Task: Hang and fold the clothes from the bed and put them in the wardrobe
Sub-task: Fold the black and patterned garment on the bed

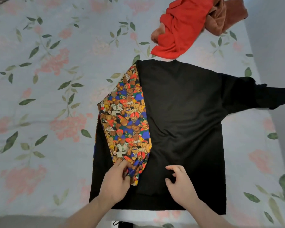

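A black sweatshirt (184, 122) lies flat on the bed, back side up, hem toward me. Its left sleeve (127, 119), printed with colourful teddy bears, is folded inward over the body. The black right sleeve (253, 94) sticks out past the bed's right edge. My left hand (117, 180) pinches the cuff end of the printed sleeve near the hem. On the black fabric just to the right rests my right hand (181, 185), fingers loosely curled, holding nothing.
A crumpled red garment (179, 28) and a rust-brown one (224, 17) lie in a heap at the bed's far right. The floral bedsheet (48, 96) spreads out to the left. The bed's right edge (260, 66) runs close to the sweatshirt.
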The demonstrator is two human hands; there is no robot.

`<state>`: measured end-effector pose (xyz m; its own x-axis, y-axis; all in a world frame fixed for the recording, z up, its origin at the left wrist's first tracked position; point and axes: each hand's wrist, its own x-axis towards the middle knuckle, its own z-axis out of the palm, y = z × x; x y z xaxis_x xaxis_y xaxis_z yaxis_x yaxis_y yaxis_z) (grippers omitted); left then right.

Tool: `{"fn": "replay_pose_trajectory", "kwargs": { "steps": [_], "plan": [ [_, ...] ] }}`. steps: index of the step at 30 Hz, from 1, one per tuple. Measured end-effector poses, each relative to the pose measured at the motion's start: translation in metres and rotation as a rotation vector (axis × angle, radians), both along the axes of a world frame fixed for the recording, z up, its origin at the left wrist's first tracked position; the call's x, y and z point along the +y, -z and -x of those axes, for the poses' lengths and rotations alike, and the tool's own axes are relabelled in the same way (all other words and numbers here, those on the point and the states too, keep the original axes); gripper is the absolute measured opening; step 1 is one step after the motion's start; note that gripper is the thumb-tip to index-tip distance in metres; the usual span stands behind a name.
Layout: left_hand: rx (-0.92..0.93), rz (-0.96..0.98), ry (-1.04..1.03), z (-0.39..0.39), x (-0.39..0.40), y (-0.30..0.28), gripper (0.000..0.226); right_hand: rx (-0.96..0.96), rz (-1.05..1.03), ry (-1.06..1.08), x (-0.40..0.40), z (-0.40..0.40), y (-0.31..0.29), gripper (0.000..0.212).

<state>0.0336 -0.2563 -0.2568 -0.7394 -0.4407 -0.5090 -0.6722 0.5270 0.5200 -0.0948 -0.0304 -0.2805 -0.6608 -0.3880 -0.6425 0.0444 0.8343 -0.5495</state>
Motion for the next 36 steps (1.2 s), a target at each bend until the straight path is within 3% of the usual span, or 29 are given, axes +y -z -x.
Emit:
{"fn": "replay_pose_trajectory", "kwargs": {
  "steps": [4, 8, 10, 12, 15, 17, 20, 23, 26, 29, 30, 33, 36],
  "plan": [
    [0.011, -0.043, -0.111, -0.025, -0.006, -0.003, 0.039, 0.048, 0.022, 0.001, 0.007, 0.009, -0.006, 0.041],
    [-0.237, -0.299, -0.251, -0.045, -0.017, 0.004, 0.033, 0.026, -0.045, -0.097, 0.015, 0.012, -0.010, 0.042],
    [-0.310, -0.150, -0.175, -0.036, -0.023, 0.000, 0.046, 0.043, -0.049, -0.100, 0.015, 0.016, -0.011, 0.046],
    [-0.163, 0.168, -0.111, -0.014, -0.027, -0.010, 0.060, 0.114, 0.011, -0.025, 0.011, 0.026, -0.014, 0.049],
    [0.016, 0.240, 0.004, 0.017, -0.018, -0.012, 0.071, 0.198, 0.060, -0.005, 0.006, 0.042, -0.015, 0.058],
    [-0.101, 0.149, 0.185, 0.019, -0.002, 0.002, 0.085, 0.171, -0.017, -0.104, 0.005, 0.047, -0.011, 0.067],
    [-0.418, 0.050, 0.393, 0.012, 0.017, 0.030, 0.105, 0.088, -0.224, -0.329, 0.006, 0.046, 0.001, 0.081],
    [-0.577, -0.007, 0.375, 0.025, 0.032, 0.043, 0.116, -0.008, -0.315, -0.454, 0.009, 0.040, 0.016, 0.096],
    [-0.634, -0.042, 0.299, 0.049, 0.026, 0.038, 0.110, -0.012, -0.324, -0.487, 0.011, 0.041, 0.023, 0.100],
    [-0.410, 0.139, 0.179, 0.087, -0.004, 0.012, 0.060, -0.034, -0.255, -0.434, 0.011, 0.053, 0.018, 0.086],
    [-0.313, 0.202, 0.154, 0.104, -0.015, 0.007, 0.054, -0.062, -0.205, -0.383, 0.012, 0.061, 0.016, 0.077],
    [-0.209, 0.221, 0.161, 0.167, -0.032, 0.005, 0.085, -0.128, -0.010, -0.035, 0.013, 0.100, 0.003, 0.051],
    [-0.326, 0.067, 0.124, 0.231, -0.022, 0.018, 0.130, 0.137, -0.002, 0.285, 0.024, 0.163, -0.007, 0.035]
  ]
}}
